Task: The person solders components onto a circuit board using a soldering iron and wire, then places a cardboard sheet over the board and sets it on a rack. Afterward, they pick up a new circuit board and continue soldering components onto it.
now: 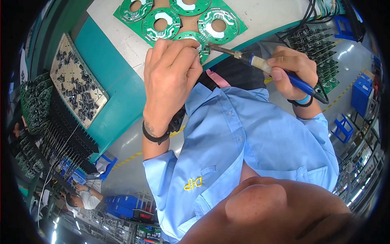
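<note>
My right hand (290, 72) is closed around the blue and white handle of a soldering iron (260, 63), held like a pen. Its tip points left and meets the edge of a round green circuit board (203, 48). Over that same board, my left hand (171, 79) has its fingers drawn together in a pinch. What they hold, if anything, is hidden behind the fingers. The board belongs to a green panel (240, 25) with several ring-shaped boards, each with white areas and a central hole, lying on a pale work surface (111, 24).
On the teal bench (118, 93) at left lies a tray (99, 95) with many small dark components. Racks of green boards (34, 95) stand further left, and more stacked boards (315, 53) at right. Cables (315, 12) run along the far right. A co-worker (87, 197) is at lower left.
</note>
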`<state>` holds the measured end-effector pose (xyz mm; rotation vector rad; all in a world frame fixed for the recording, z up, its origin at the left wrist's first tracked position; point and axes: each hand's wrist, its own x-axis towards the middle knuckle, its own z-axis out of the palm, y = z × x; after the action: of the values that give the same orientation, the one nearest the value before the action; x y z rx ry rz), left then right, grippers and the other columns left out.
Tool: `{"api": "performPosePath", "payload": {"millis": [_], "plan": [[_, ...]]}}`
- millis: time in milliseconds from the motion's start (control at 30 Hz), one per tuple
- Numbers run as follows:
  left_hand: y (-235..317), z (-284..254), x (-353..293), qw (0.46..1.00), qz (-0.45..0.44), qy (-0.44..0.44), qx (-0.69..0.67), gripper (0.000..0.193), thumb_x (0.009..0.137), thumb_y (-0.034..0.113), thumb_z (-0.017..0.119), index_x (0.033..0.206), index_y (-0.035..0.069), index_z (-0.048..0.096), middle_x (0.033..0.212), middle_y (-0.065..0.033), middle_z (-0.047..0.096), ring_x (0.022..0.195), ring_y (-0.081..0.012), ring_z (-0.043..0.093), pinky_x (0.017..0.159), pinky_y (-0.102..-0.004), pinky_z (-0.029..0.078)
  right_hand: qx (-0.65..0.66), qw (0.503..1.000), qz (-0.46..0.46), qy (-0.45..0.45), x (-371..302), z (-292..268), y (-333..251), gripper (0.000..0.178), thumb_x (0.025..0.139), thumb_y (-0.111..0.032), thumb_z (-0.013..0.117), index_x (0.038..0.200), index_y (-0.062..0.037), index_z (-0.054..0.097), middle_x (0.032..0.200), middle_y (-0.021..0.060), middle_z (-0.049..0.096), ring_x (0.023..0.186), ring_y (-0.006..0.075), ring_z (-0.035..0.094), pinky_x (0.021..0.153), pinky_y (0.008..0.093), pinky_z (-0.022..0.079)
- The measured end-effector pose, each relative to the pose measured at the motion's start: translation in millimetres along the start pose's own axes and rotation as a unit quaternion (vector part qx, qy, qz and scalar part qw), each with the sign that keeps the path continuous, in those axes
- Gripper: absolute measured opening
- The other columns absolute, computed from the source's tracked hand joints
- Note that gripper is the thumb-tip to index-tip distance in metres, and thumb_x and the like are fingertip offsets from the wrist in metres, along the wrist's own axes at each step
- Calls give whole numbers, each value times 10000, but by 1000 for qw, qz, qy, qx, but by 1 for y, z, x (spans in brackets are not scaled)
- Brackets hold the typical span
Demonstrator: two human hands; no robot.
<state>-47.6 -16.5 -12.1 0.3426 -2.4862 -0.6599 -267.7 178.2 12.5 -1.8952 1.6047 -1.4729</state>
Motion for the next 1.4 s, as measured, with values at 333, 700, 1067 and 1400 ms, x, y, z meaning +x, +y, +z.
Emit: {"api": "performPosePath", "payload": {"millis": [333, 700, 1067, 1400], "plan": [[4, -5, 3, 1000, -11, -11, 2, 185, 765, -16, 800, 894, 55, 688, 1048, -2, 761, 903, -226, 629, 754, -363, 477, 46, 995, 20, 81, -12, -10, 1, 165, 1010, -59, 625, 1053, 98, 652, 759, 178, 676, 591, 202, 614, 542, 332, 481], [0, -11, 1, 997, -50, 22, -46, 144, 864, -19, 783, 979, 38, 717, 1020, -80, 731, 882, -286, 650, 751, -400, 507, -218, 960, 100, 142, 22, -35, 49, 264, 1095, -138, 583, 1276, 32, 674, 1086, 168, 691, 896, 187, 641, 807, 282, 493], [-7, -23, 16, 998, -19, -56, -35, 162, 866, -55, 759, 1006, 24, 734, 1067, -78, 767, 973, -285, 659, 864, -386, 539, 72, 992, -17, 102, 11, -31, 21, 197, 900, -9, 706, 1071, 84, 731, 856, 155, 705, 684, 195, 640, 603, 331, 506], [-4, -21, 21, 997, -16, -81, -12, 168, 859, -36, 759, 1007, 42, 740, 1079, -53, 772, 1002, -281, 642, 914, -389, 511, 93, 995, 7, -38, 3, -20, 18, 192, 825, -46, 736, 983, 62, 742, 869, 157, 679, 671, 222, 576, 602, 346, 438]]}}
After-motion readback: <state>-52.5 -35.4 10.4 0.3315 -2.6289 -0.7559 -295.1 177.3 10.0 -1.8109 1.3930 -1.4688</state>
